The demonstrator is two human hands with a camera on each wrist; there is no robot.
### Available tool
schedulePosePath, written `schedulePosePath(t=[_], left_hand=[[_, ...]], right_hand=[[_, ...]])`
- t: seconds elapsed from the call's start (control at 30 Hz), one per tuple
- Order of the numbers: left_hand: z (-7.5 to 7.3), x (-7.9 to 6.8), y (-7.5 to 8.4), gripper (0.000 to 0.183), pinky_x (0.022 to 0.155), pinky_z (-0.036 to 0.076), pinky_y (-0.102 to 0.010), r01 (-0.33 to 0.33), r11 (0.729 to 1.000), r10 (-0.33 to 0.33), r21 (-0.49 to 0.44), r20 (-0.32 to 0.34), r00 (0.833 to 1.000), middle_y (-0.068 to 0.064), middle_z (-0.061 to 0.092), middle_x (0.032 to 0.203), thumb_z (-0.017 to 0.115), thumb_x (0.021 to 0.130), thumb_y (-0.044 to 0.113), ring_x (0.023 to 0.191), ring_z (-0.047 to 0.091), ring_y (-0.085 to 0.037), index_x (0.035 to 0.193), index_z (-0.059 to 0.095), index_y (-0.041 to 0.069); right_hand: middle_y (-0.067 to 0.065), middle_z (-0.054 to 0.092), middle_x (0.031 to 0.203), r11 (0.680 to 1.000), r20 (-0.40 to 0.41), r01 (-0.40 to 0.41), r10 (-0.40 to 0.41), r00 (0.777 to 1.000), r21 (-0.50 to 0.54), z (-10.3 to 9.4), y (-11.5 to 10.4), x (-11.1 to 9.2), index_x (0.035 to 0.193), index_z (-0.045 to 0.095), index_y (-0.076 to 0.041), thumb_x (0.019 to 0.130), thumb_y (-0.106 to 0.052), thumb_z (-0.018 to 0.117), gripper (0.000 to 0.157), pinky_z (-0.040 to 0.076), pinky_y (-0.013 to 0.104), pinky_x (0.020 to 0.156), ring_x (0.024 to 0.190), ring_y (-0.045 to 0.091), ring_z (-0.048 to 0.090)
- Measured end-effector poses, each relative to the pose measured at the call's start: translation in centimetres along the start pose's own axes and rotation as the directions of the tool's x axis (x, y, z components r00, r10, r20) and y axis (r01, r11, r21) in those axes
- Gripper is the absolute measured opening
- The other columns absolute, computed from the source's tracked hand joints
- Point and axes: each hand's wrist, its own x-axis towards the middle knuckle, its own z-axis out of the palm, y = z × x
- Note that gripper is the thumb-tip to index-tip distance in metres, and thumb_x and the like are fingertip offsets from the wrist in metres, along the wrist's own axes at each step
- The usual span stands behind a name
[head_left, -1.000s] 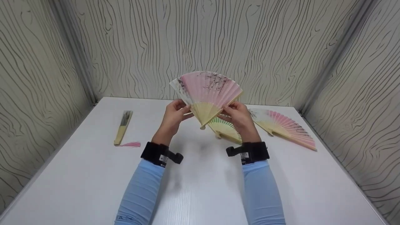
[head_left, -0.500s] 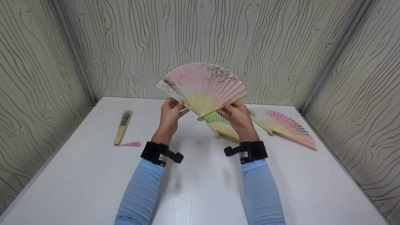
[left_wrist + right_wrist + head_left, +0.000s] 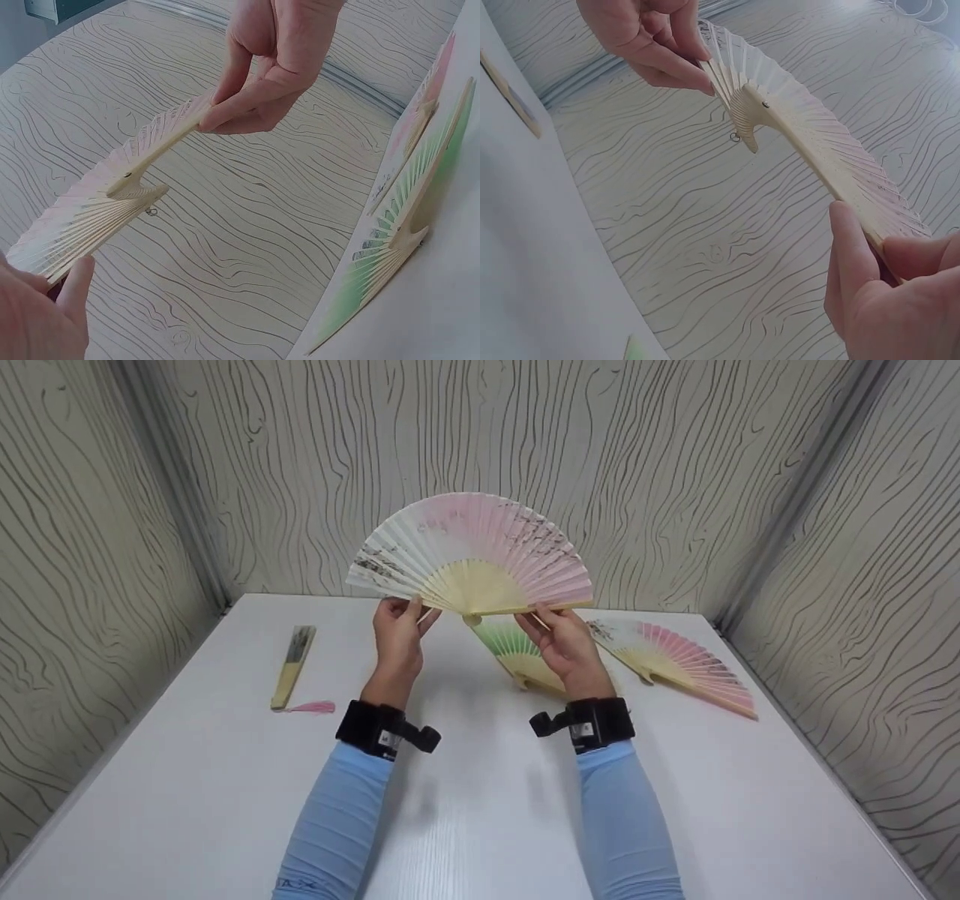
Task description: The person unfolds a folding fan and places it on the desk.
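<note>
A pink and white folding fan (image 3: pixel 472 540) with dark blossom prints and bamboo ribs is held up above the table, spread to nearly a half circle. My left hand (image 3: pixel 397 641) pinches its left edge between thumb and fingers. At the opposite edge my right hand (image 3: pixel 570 649) pinches the thick outer guard. The pivot end lies between the two hands; in the right wrist view a small metal ring (image 3: pixel 735 137) shows by the pivot. Behind the right hand, a spread green folding fan (image 3: pixel 510 641) rests on the table, partly covered.
On the white table (image 3: pixel 480 810), a spread pink folding fan (image 3: pixel 690 660) lies at the right. A closed folding fan (image 3: pixel 292 667) with a pink tassel (image 3: pixel 311 707) lies at the left. Wood-grain patterned walls (image 3: pixel 300 472) stand behind and at both sides.
The held fan has spread wider, from a narrower wedge to almost a half circle, and risen a little. My left hand has moved left and up; the right hand has shifted slightly.
</note>
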Motion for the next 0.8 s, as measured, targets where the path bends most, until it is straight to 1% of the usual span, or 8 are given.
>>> schedulePosePath(t=[0.1,0.2,0.37,0.43,0.5,0.6,0.7,0.8], left_hand=[[0.1,0.0,0.0,0.036,0.102,0.065,-0.027,-0.004,1.0,0.004,-0.021,-0.03,1.0,-0.024,0.062,0.146,0.052,0.114,0.007,0.138,0.068,-0.035,0.148,0.048,-0.005],[0.1,0.1,-0.1,0.035,0.104,0.065,-0.029,-0.002,0.999,0.0,-0.044,-0.05,0.999,-0.024,0.062,0.145,0.052,0.114,0.006,0.138,0.067,-0.036,0.147,0.049,-0.006],[0.0,0.4,-0.5,0.033,0.105,0.065,-0.031,0.029,0.998,-0.032,-0.061,-0.047,0.998,-0.024,0.062,0.144,0.053,0.114,0.006,0.139,0.067,-0.037,0.144,0.049,-0.007],[0.0,0.4,-0.5,0.033,0.104,0.065,-0.03,0.039,0.997,-0.041,-0.063,-0.045,0.998,-0.024,0.062,0.143,0.053,0.113,0.006,0.138,0.067,-0.037,0.144,0.049,-0.007],[-0.2,0.5,-0.5,0.033,0.103,0.065,-0.03,0.044,0.997,-0.046,-0.056,-0.044,0.998,-0.023,0.062,0.142,0.054,0.113,0.006,0.138,0.067,-0.037,0.144,0.049,-0.007],[-0.5,0.7,-0.4,0.034,0.103,0.065,-0.029,0.049,0.998,-0.051,-0.047,-0.056,0.997,-0.023,0.061,0.142,0.055,0.113,0.007,0.138,0.067,-0.036,0.143,0.049,-0.007],[-1.2,1.1,-0.3,0.034,0.104,0.065,-0.028,0.057,0.998,-0.059,-0.031,-0.076,0.995,-0.023,0.061,0.142,0.055,0.113,0.008,0.137,0.068,-0.034,0.143,0.049,-0.008],[-1.9,1.7,-0.2,0.035,0.105,0.064,-0.029,0.071,0.997,-0.072,-0.015,-0.098,0.993,-0.023,0.061,0.143,0.056,0.114,0.01,0.136,0.068,-0.032,0.143,0.05,-0.008]], right_hand=[[0.008,0.06,0.145,1.0,-0.014,0.001,-0.001,1.0,0.026,0.2,0.3,0.0,0.16,0.044,-0.008,0.115,-0.008,0.044,0.044,0.063,0.029,0.107,0.153,0.03,0.053],[0.008,0.06,0.143,1.0,-0.021,0.007,-0.007,1.0,0.028,0.4,0.4,0.0,0.157,0.046,-0.008,0.115,-0.008,0.045,0.042,0.063,0.03,0.107,0.149,0.03,0.056],[0.006,0.063,0.133,1.0,-0.049,0.028,-0.028,0.998,-0.01,0.0,0.1,-0.1,0.152,0.048,-0.007,0.114,-0.004,0.049,0.039,0.064,0.027,0.104,0.121,0.019,0.071],[0.006,0.065,0.129,0.999,-0.068,0.043,-0.044,0.997,-0.02,-0.3,0.0,-0.1,0.148,0.05,-0.007,0.113,-0.004,0.051,0.035,0.065,0.026,0.103,0.111,0.016,0.074],[0.006,0.066,0.127,0.998,-0.091,0.058,-0.059,0.994,-0.019,-0.6,-0.2,-0.1,0.144,0.052,-0.008,0.113,-0.006,0.053,0.031,0.066,0.026,0.101,0.105,0.014,0.076],[0.006,0.069,0.124,0.996,-0.106,0.08,-0.083,0.991,-0.035,-0.8,-0.3,0.0,0.142,0.054,-0.009,0.114,-0.012,0.054,0.028,0.067,0.026,0.099,0.102,0.014,0.078],[0.005,0.074,0.114,0.993,-0.097,0.091,-0.098,0.99,-0.082,-0.9,-0.3,0.1,0.138,0.056,-0.008,0.114,-0.012,0.056,0.025,0.068,0.026,0.093,0.098,0.014,0.08],[0.003,0.079,0.103,0.986,-0.039,0.079,-0.086,0.996,-0.148,-1.2,-0.5,0.0,0.131,0.059,-0.006,0.113,-0.01,0.057,0.019,0.069,0.027,0.092,0.094,0.014,0.081]])
